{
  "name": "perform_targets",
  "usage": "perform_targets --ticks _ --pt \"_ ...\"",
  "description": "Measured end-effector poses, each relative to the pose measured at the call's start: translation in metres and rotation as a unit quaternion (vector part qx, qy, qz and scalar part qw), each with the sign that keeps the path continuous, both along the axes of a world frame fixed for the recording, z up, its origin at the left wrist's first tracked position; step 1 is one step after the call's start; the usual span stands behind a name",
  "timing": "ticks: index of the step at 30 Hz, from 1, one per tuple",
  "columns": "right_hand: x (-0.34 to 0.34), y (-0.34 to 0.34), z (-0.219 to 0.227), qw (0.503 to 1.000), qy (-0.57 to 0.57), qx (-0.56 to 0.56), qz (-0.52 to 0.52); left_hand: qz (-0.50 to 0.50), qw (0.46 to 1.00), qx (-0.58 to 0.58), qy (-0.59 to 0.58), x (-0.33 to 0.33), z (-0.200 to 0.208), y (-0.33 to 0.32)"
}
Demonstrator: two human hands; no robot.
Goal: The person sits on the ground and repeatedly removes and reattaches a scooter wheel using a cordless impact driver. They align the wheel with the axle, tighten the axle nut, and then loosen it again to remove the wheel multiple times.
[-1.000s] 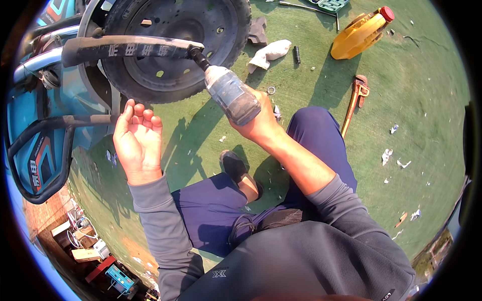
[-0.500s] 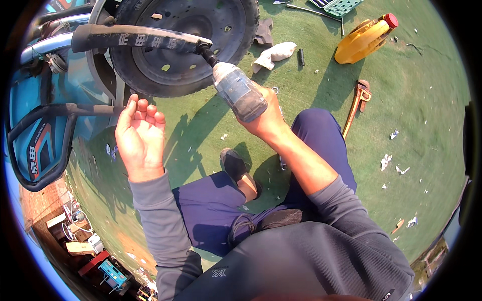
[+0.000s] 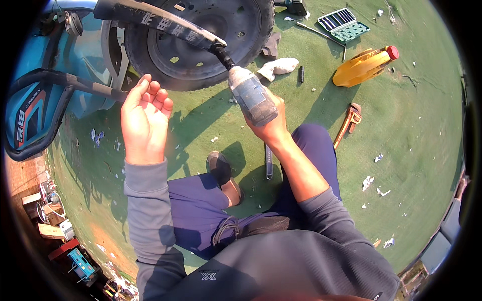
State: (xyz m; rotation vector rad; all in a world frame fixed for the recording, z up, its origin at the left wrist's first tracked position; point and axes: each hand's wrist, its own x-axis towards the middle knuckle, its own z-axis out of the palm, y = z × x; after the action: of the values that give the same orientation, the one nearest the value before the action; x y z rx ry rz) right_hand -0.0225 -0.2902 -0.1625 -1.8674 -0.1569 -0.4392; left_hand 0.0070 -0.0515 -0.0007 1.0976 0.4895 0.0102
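Observation:
My right hand (image 3: 276, 122) is wrapped round the grip of a cordless impact wrench (image 3: 252, 98), seen from above. Its black socket extension (image 3: 224, 56) points up and left, meeting the end of a dark padded guard bar (image 3: 168, 26) on a blue vehicle; the bar hides whatever fastener may be there. Behind the bar is a black wheel (image 3: 203, 47) with a tyre. My left hand (image 3: 146, 123) is raised palm up, its fingers loosely curled and apart, holding nothing. It is close to the end of a lower bar (image 3: 100, 89); contact cannot be made out.
On the green floor are a white cloth (image 3: 282, 66), a black socket (image 3: 302, 74), a yellow jug (image 3: 359, 70), an orange pipe wrench (image 3: 346, 126), an open green socket case (image 3: 354, 31) and a long-handled bar (image 3: 321, 33). A spanner (image 3: 269, 163) lies between my legs.
The view has shifted, so the vehicle sits higher and further left. The impact wrench stays at the bar's end in my right hand. My left hand is still raised and open.

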Motion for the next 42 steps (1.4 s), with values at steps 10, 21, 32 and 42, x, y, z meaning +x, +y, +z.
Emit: perform_targets --ticks 10,21,32,42 --pt "-0.021 -0.022 -0.006 1.000 0.014 -0.021 0.010 0.011 1.000 0.014 0.021 -0.005 -0.005 -0.018" --pt "-0.019 -0.038 -0.010 0.984 0.175 -0.031 -0.030 -0.024 0.999 0.037 0.031 -0.003 -0.019 -0.022" --pt "-0.013 -0.073 -0.090 0.829 0.505 0.222 -0.090 -0.030 0.999 0.015 -0.017 -0.011 -0.007 -0.030" --pt "-0.019 -0.085 -0.102 0.862 0.479 0.064 -0.151 -0.017 1.000 0.005 -0.012 -0.008 -0.006 -0.013"
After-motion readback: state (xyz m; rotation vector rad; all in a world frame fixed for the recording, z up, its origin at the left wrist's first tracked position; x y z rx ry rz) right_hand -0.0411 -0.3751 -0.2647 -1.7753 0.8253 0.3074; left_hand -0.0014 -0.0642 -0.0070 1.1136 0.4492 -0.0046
